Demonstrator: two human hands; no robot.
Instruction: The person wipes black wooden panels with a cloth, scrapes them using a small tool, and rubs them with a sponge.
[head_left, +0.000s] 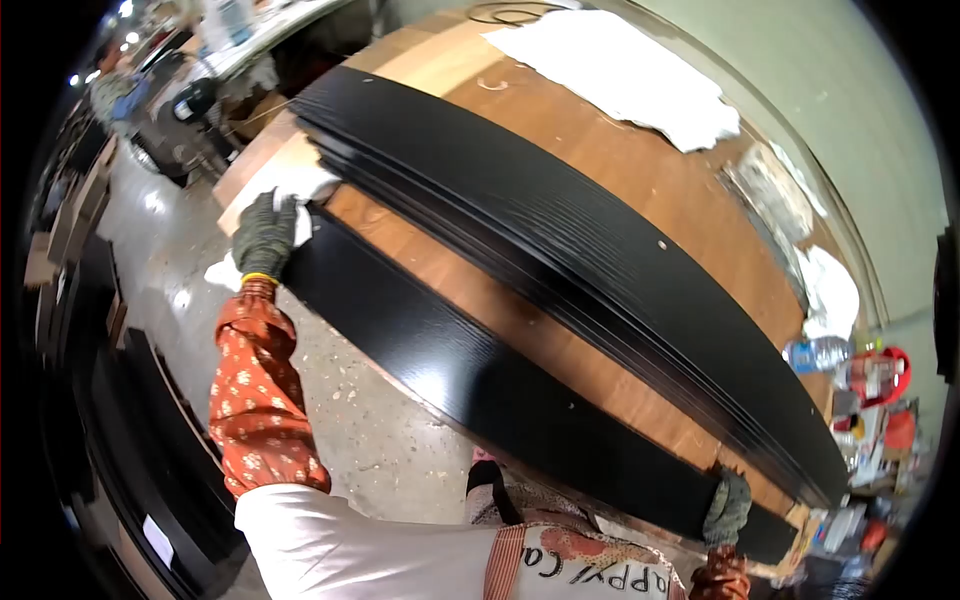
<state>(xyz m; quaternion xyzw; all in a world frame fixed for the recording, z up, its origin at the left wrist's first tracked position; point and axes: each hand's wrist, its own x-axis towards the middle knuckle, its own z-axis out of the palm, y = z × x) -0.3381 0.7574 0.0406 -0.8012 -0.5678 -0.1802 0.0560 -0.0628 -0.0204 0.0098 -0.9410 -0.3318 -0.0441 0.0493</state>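
On the near side of the layered stack of long black boards [560, 215], a single long glossy black board [430, 360] flat on the brown wooden counter [705, 205]. By the stack's left end, the dark-gloved left hand [264, 240], holding a crumpled white cloth [303, 224]. By its right end, the similarly gloved right hand [727, 510] on the board, grip impossible to tell. Best, probably: spread cloth flat, press evenly, brace lightly, avoid bumping the stack.
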